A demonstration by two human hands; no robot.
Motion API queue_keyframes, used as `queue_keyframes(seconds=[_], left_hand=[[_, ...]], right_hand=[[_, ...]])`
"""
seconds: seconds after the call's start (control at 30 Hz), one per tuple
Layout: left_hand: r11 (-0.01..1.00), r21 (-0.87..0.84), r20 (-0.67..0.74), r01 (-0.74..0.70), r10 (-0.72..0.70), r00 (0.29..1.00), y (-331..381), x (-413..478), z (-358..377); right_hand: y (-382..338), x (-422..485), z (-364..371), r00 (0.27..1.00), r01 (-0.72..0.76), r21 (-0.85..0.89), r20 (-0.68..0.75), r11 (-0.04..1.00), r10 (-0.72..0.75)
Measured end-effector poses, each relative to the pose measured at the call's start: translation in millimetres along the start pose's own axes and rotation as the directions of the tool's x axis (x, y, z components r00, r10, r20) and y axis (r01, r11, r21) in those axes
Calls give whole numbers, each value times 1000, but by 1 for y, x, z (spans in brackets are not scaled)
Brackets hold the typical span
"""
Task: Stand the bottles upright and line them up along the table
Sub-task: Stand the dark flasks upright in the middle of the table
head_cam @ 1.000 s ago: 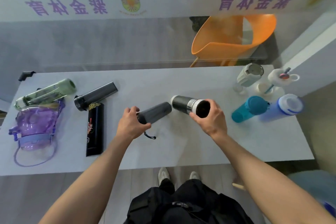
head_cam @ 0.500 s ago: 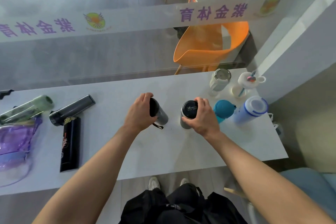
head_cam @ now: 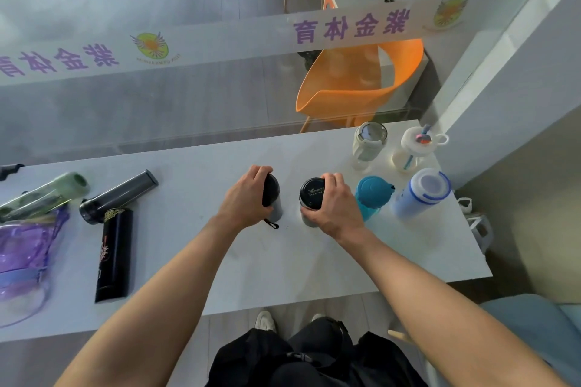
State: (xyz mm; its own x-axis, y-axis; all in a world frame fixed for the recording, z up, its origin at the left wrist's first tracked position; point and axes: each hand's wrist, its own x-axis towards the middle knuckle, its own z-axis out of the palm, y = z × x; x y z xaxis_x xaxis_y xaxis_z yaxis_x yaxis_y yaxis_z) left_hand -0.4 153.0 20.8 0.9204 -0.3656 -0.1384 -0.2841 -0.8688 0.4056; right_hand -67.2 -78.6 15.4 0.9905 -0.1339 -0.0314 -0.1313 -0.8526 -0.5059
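My left hand grips a dark grey bottle that stands upright mid-table, its strap loop hanging at the base. Beside it, my right hand holds a black-lidded steel flask, also upright. To the right stand a teal bottle, a blue-and-white bottle, a grey-lidded cup and a white straw cup. On the left lie a black flask, a smoky grey bottle, a green bottle and a purple jug.
The white table ends at a glass partition behind and a wall on the right. An orange chair sits beyond the glass. My legs and shoes are below the table's near edge.
Both bottles lay on their sides a second ago; I have tipped them upright and set them next to the teal bottle. The view has shifted to the right.
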Motion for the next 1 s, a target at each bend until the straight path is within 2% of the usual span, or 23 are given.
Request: queue_keyframes(seconds=[0.17, 0.23, 0.3, 0.37, 0.43, 0.57, 0.73, 0.9, 1.0], left_hand=[[1000, -10, 26, 12, -12, 1000, 3, -1, -4], [999, -27, -7, 16, -17, 1000, 2, -5, -11], [999, -38, -66, 35, -38, 997, -3, -15, -22], [995, -48, -132, 86, -92, 987, -15, -29, -35], [988, -52, -195, 143, -151, 969, -38, -47, -46], [955, -48, -268, 291, -293, 918, -103, -92, -63], [893, -45, -297, 449, -441, 847, -195, -146, -76], [838, -77, -286, 540, -537, 793, -298, -176, -81], [831, -43, -140, 554, -554, 820, -349, -179, -86]], right_hand=[[-4, 1, -5, 1000, -7, -62, 24, 998, 8], [-13, 0, -13, 1000, -11, -83, -20, 996, 9], [-27, 0, -21, 979, 87, -22, -181, 996, -89], [-50, 3, -27, 917, 256, 23, -323, 966, -235], [-83, 9, -27, 876, 375, 51, -347, 926, -335], [-158, 12, 2, 846, 503, 116, -269, 857, -461], [-223, -6, 76, 854, 513, 167, -6, 842, -519], [-274, -12, 163, 865, 431, 99, 238, 897, -442], [-303, -6, 210, 882, 349, 22, 330, 937, -336]])
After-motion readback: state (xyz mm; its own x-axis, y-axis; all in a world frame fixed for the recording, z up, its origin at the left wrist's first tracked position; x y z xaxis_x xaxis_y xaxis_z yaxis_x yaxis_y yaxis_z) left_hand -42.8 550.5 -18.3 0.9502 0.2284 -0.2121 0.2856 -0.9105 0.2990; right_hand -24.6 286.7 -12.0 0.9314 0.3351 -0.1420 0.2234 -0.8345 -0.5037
